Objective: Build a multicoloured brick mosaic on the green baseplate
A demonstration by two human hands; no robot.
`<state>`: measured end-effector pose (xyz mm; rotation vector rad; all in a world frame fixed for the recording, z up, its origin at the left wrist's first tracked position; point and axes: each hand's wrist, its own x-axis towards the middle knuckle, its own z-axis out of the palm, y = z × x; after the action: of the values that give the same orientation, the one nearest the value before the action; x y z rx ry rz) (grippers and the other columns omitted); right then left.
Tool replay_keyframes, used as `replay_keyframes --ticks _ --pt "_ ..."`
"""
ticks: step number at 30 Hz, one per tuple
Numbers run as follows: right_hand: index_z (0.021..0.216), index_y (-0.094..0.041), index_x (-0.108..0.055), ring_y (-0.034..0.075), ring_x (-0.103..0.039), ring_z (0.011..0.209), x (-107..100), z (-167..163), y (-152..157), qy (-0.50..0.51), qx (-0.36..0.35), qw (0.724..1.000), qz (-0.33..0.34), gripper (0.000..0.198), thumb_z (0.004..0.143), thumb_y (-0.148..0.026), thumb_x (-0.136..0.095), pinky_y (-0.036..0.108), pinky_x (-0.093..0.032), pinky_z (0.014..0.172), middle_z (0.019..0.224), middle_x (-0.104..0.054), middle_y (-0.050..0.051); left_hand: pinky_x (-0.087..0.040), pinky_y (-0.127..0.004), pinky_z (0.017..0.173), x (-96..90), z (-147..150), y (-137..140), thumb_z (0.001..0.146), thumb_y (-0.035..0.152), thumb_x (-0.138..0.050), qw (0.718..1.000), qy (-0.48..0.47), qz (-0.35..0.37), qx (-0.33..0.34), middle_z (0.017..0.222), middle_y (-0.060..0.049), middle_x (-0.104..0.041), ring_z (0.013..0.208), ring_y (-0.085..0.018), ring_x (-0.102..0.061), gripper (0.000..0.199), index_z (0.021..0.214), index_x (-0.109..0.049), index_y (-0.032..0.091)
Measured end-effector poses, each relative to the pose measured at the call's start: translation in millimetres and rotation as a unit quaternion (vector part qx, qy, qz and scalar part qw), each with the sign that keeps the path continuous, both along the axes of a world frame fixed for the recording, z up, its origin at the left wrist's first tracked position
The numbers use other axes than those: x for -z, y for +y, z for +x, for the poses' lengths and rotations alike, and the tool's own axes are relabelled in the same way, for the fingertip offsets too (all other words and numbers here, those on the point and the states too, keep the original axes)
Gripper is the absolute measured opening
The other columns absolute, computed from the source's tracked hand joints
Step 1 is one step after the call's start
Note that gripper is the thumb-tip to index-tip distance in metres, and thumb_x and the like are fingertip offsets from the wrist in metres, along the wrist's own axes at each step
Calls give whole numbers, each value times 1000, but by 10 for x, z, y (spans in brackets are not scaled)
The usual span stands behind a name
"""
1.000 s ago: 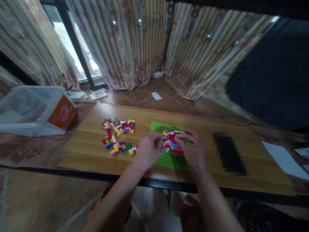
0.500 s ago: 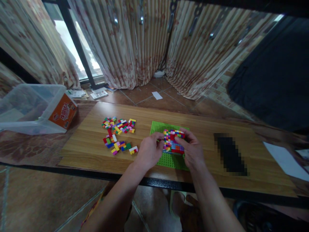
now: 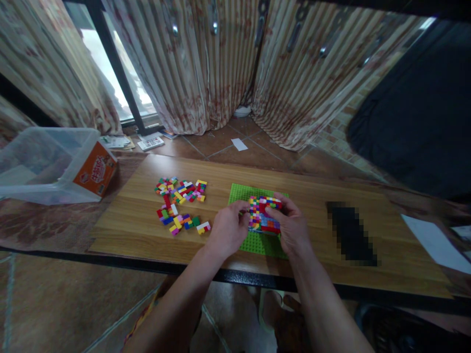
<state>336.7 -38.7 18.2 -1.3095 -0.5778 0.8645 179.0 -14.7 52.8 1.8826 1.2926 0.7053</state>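
Observation:
A colourful panel of joined toy building bricks (image 3: 262, 216) is in front of me, over a green studded baseplate (image 3: 253, 244). My right hand (image 3: 294, 220) is closed on the panel's right side, with the thumb across its front and the fingers behind the far right corner. At the panel's left edge, my left hand (image 3: 230, 225) has thumb and forefinger bent in a pinch. What sits between those fingertips is too small to make out. Loose bricks and small joined clusters (image 3: 187, 221) in many colours lie left of my left hand.
Everything stands on a wooden tabletop (image 3: 132, 215) with a dark front edge. On the left is a clear plastic bin (image 3: 55, 191) with an orange label. A blurred-out dark object (image 3: 353, 235) lies to the right, and white paper (image 3: 434, 240) at the far right.
The hands and the brick panel stay nearly in place. My right hand has shifted very slightly; the whole view has moved a touch.

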Motion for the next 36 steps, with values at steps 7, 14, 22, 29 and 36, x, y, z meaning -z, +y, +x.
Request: replay_keyframes --ticks 7,14,22,29,36 --pt "100 -25 -72 18 -67 75 -19 -11 -2 2 -7 1000 -3 52 50 -29 -87 39 -58 76 88 -73 -2 -53 -30 78 -11 9 -9 86 14 -52 1000 -11 -1 -7 94 -5 -75 78 -17 -68 26 103 -71 18" --pt "99 -26 -71 17 -67 74 -13 -16 3 -5 -8 1000 -4 50 51 -29 -86 37 -57 74 86 -73 -2 -53 -29 77 -23 4 -4 86 14 -52 1000 -19 -3 -1 92 -5 -75 77 -17 -67 25 101 -71 18" --pt "102 -27 -72 20 -69 81 10 -8 -8 -23 -12 1000 -4 51 54 -32 -87 42 -58 80 93 -74 -1 -52 -28 72 17 -17 5 87 16 -53 1000 -4 2 6 89 -3 -75 73 -16 -67 25 104 -70 19" --pt "109 -28 -72 19 -68 84 -14 38 -51 -23 1 1000 1 55 57 -32 -88 40 -59 77 100 -73 0 -50 -27 75 -36 -382 264 87 16 -53 987 113 40 -109 88 -5 -75 82 -18 -69 20 93 -71 20" --pt "96 -25 -74 17 -66 81 -15 129 -87 -58 29 998 15 34 64 -33 -83 38 -57 77 92 -71 1 -51 -34 76 -60 -865 451 87 23 -52 922 316 54 -220 97 -12 -74 93 -27 -69 21 94 -72 21"
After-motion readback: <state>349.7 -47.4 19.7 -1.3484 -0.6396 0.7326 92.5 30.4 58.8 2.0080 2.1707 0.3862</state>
